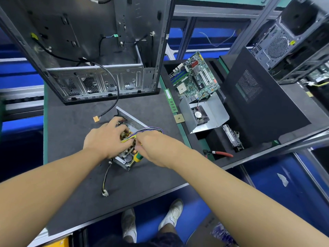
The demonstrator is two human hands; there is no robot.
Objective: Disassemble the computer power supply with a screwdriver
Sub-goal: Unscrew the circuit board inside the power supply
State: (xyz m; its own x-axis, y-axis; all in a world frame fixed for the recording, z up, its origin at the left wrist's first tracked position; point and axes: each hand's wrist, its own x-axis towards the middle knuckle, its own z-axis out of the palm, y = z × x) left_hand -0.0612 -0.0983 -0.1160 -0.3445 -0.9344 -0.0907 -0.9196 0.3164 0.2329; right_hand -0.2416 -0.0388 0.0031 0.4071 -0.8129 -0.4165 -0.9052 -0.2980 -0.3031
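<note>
PSU status: power supply point(132, 121) sits lid-off on the worktop point(71, 175), roughly mid-mat, a bit toward the near edge, turned diagonal to the edges

left hand point(106, 138) on top of it, fingers bent and clamped over the open top, holding the unit down

right hand point(151, 145) wrapped round the screwdriver point(138, 157), green/yellow handle sticking out toward the near edge; shaft goes into the box between the two hands, tip hidden, can't tell what it's on

wire bundle point(149, 129) (purple/yellow) arcs out of the unit over the right hand's knuckles; a thinner lead with a white plug point(105, 193) trails from the near corner toward the near edge

computer case point(98, 59) stands open at the far edge; black cable point(114, 86) drops from it, orange connector lying on the mat just beside the PSU's far-left side

right edge: RAM stick point(170, 100) and CPU chip point(179, 119) on the green border

past that edge, black tray point(211, 139) holds motherboard point(194, 77), metal cover point(213, 107) with a small fan, red-handled pliers point(220, 153); a black side panel point(258, 104) leans across its right side
</note>
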